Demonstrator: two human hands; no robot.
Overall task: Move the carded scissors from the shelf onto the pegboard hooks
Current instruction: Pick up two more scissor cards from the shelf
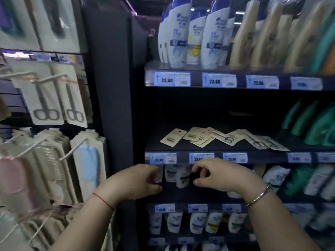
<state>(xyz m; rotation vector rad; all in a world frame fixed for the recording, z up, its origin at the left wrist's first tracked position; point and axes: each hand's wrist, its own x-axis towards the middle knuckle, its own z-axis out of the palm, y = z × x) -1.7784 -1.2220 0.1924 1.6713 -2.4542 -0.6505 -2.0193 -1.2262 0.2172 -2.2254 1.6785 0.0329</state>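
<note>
Scissors lie on shelf above hands.

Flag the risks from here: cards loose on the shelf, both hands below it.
1. The carded scissors lie overlapped in a loose pile on the shelf; pulling one card may drag neighbours off the front edge.
2. The pegboard hooks already carry scissor cards and stick out toward the person; a sleeve or wrist could snag on them.
3. The right hand seems to pinch something small and dark, so it may not be free to grasp. The left hand looks empty.
</note>
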